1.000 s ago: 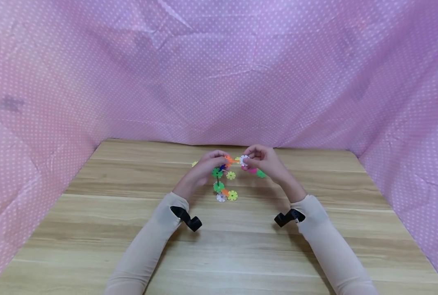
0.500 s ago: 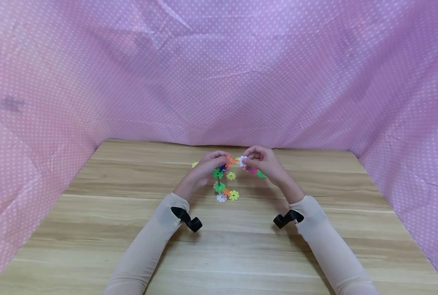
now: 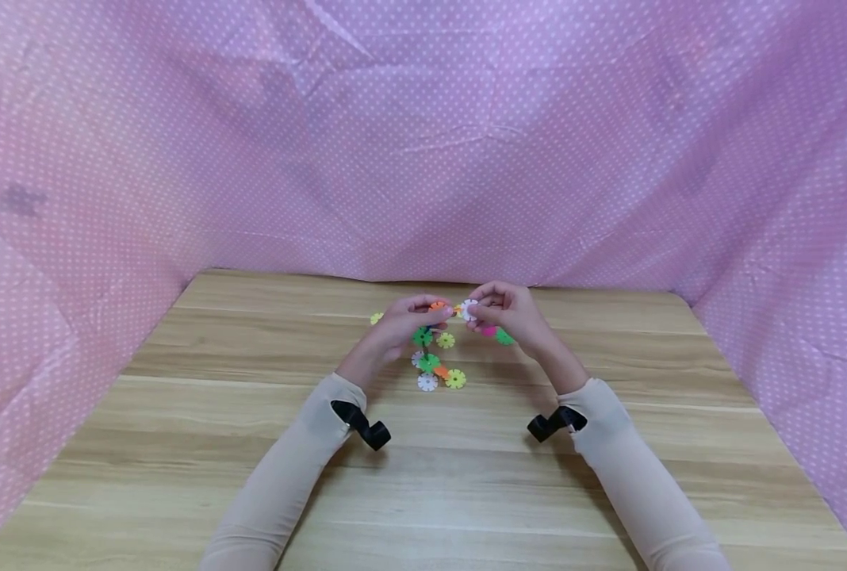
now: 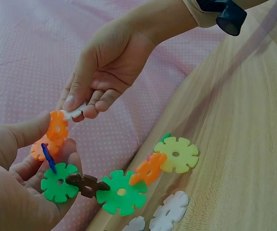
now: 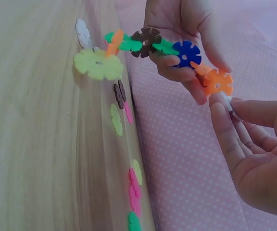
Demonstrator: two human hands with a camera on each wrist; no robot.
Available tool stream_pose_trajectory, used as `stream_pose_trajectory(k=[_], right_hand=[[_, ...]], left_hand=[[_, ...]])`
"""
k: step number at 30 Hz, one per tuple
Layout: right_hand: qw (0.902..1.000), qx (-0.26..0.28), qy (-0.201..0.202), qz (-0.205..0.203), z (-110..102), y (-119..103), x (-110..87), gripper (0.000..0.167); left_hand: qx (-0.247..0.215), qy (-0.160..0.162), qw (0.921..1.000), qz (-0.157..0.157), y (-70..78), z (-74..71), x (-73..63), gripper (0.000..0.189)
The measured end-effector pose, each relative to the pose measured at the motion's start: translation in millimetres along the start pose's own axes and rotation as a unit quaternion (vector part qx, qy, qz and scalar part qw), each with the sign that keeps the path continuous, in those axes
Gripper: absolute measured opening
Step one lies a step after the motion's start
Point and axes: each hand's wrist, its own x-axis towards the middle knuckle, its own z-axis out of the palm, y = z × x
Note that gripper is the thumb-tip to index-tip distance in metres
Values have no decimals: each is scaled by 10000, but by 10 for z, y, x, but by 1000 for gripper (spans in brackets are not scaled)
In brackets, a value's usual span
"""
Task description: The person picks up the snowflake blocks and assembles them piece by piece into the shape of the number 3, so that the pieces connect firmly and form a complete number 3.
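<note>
My left hand point(image 3: 404, 323) grips one end of a chain of interlocking snowflake discs, thumb over an orange disc point(image 5: 219, 83). From there the chain runs through another orange disc point(image 4: 41, 150), a blue disc point(image 5: 186, 54), a green disc point(image 4: 53, 187), a brown disc point(image 5: 146, 41), a larger-looking green disc point(image 4: 122, 196), an orange disc point(image 4: 148, 168) and a yellow disc point(image 4: 179, 155). My right hand point(image 3: 512, 313) pinches a white disc point(image 3: 469, 310) between thumb and fingers. That white disc meets the edge of the end orange disc. Fingers partly cover both.
On the wooden table point(image 3: 438, 484) lie several loose discs, among them a white disc point(image 3: 427, 381), a yellow disc point(image 3: 446, 340), a pink disc point(image 5: 134, 191) and a green disc point(image 3: 505, 337). Pink dotted cloth point(image 3: 423, 143) encloses the table's back and sides.
The hanging end of the chain has swung slightly right. My left thumb has shifted right across the orange disc. My right hand has barely moved, still pinching the white disc.
</note>
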Motion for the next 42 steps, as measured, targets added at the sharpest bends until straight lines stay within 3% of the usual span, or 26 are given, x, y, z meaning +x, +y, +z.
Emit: stream_pose_trajectory(k=[13,24,33,39,42], right_hand=[[9996,-266,-32,-59,-25,-30,-8,21],[9990,-276,84,-348,4,-56,-20,19],[9952,-171,675,-692,129,-59,-37,17],[9922,191,1105,-544,201,-34,-35,18],[9922,180,1160,-421,203,-19,-37,19]], left_hand=[[79,8,10000,-12,-17,16,20,42],[140,247,9993,245,19,53,-17,27],[-254,292,9983,430,5,111,-36,30],[-357,421,9975,431,18,198,-44,29],[-307,281,9987,296,13,234,-41,26]])
